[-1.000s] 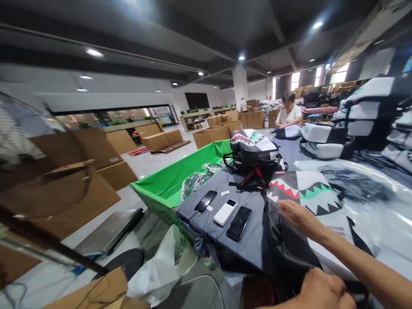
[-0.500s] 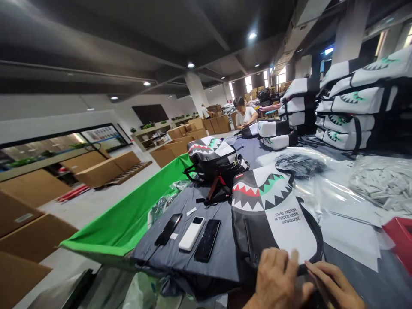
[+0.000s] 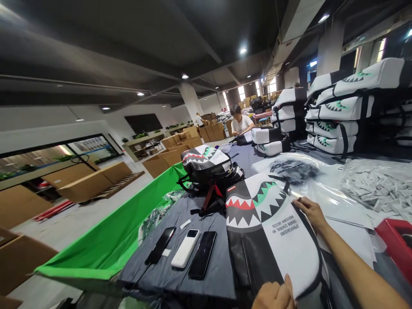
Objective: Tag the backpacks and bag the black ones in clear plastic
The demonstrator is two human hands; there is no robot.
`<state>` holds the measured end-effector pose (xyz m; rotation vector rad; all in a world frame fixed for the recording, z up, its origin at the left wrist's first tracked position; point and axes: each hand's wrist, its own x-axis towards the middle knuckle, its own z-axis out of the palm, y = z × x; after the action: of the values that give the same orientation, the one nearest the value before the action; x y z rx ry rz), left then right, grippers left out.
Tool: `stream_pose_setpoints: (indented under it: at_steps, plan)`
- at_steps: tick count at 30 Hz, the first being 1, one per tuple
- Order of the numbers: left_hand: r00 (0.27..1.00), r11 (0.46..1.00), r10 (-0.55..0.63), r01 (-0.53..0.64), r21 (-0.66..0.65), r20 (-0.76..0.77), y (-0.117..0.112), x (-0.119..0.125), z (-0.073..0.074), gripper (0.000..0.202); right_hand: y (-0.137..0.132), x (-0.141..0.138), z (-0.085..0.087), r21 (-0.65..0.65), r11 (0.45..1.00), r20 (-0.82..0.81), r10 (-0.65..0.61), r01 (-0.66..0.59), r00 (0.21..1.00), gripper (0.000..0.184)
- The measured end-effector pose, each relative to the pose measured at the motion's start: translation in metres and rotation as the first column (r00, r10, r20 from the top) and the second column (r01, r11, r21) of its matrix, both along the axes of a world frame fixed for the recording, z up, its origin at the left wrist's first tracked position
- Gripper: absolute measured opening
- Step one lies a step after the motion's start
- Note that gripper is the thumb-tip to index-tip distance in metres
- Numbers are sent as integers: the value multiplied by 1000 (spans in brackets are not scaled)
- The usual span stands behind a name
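Observation:
A black-and-white backpack with a shark-mouth print lies flat in front of me, its printed lettering upside down to my view. At its near end, my left hand is closed with curled fingers on the bag, partly cut off by the frame's bottom. Up along the bag's right edge, my right hand pinches at the rim with its fingertips. Whether a small zipper pull sits between those fingertips is hidden. A second shark-print backpack rests just beyond, its straps spilling toward me.
Two dark phones flank a white power bank on the left. Clear plastic bags and a red box lie to the right. Stacked backpacks stand behind. Green cloth borders the table; a person sits farther back.
My right hand has moved from the bag's near end forward along its right edge. My left hand has shifted lower in view and stays at the near end.

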<state>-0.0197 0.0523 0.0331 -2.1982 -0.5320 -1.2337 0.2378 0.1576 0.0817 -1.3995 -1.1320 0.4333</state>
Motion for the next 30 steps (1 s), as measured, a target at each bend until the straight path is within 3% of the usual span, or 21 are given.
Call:
stream_pose_setpoints:
  at_steps: [2, 3, 5, 6, 9, 11, 12, 13, 15, 17, 19, 23, 25, 27, 30]
  plan:
    - [973, 996, -43, 24, -83, -227, 11, -4, 26, 26, 21, -2, 1, -50, 998, 14, 39, -38, 999, 68]
    - [966, 990, -21, -16, -141, -256, 16, -5, 39, 23, 22, -4, -1, -71, 997, 18, 36, -35, 999, 65]
    - [979, 978, -24, -19, -209, -201, 19, -3, 56, 20, 5, -7, -10, -85, 996, 35, -7, 9, 999, 56]
    - [987, 971, -59, 22, -237, -150, 16, -2, 58, 21, -13, -9, -17, -83, 996, 48, -32, 36, 998, 52]
    - [978, 922, -206, 182, -341, -37, -4, 2, 39, 26, -89, -23, -48, -66, 996, 109, -61, 68, 992, 37]
    - [977, 869, -202, 144, -473, -74, -18, 7, 21, 24, -135, -38, -76, -41, 999, 214, -9, 18, 977, 25]
    - [975, 829, -178, 77, -554, -130, -22, 12, 15, 21, -151, -46, -91, -35, 999, 273, -8, 19, 962, 30]
    - [966, 770, -159, -8, -638, -205, -24, 19, 13, 17, -161, -53, -104, -36, 999, 320, -16, 29, 947, 37]
    - [915, 591, -187, -185, -785, -357, -21, 38, 19, 14, -166, -62, -122, -47, 997, 379, -36, 58, 925, 49]
    - [862, 397, -255, -319, -861, -437, -14, 59, 33, 26, -159, -66, -131, -39, 996, 405, -60, 82, 913, 45]
    - [842, 280, -296, -376, -884, -452, -10, 75, 47, 37, -149, -65, -130, -15, 993, 433, -98, 115, 896, 36]
    - [889, 169, -273, -333, -928, -369, -9, 78, 63, 32, -140, -54, -119, 29, 982, 528, -172, 184, 832, 31]
    - [926, 57, -290, -236, -970, -243, -5, 71, 72, 25, -145, -46, -112, 83, 985, 575, -172, 152, 800, 31]
    - [942, -94, -316, -151, -984, -114, 4, 66, 84, 20, -155, -42, -108, 105, 991, 611, -126, 78, 782, 27]
    - [932, -261, -358, -158, -952, -56, 17, 72, 100, 18, -174, -55, -113, 37, 998, 607, 14, -46, 794, 30]
